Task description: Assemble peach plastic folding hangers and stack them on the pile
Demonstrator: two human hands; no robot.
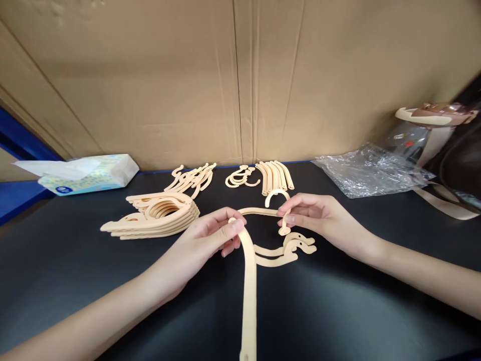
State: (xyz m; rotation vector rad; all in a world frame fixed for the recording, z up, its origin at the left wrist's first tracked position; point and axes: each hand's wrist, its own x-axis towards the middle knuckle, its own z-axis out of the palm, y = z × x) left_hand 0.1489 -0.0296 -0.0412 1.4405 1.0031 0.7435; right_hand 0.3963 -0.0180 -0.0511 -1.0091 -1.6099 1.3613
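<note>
My left hand [216,233] pinches the upper end of a long cream hanger arm [248,281], which hangs down toward the bottom edge of the view. In my right hand [310,213] is a cream hanger hook [278,193], its curve upward and a small round end below the fingers. A curved cream strip [259,211] spans between the two hands; whether either hand touches it I cannot tell. Beneath them, two cream pieces with curled ends [280,259] lie on the black table [338,311].
At the left is a stack of cream hanger pieces [158,220]. Along the back lie curled pieces [191,178], loose hooks [240,178] and a row of arms [274,175]. A tissue pack [90,173], clear plastic bag [368,170] and strapped bottle [409,138] stand near the cardboard wall [150,90].
</note>
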